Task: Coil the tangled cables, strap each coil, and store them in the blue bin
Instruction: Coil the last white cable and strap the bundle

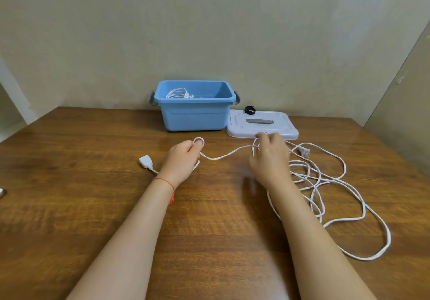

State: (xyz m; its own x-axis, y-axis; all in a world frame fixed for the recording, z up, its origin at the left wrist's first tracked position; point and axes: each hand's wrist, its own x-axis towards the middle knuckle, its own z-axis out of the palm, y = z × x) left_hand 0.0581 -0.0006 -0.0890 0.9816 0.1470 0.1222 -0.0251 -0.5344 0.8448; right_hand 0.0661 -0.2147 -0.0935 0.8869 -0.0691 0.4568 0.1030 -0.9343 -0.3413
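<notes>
My left hand (183, 158) and right hand (267, 158) each grip the white cable (223, 156), my fingers hiding its run mid-frame.

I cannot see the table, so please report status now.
Left hand and right hand both grip the white cable. Most lies tangled, right. One coil already in blue bin. Nothing blocking.

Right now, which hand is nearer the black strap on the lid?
Right. The right hand grips the white cable at the lid's near edge, just below the black strap. The left hand holds the cable farther left, before the blue bin.
</notes>
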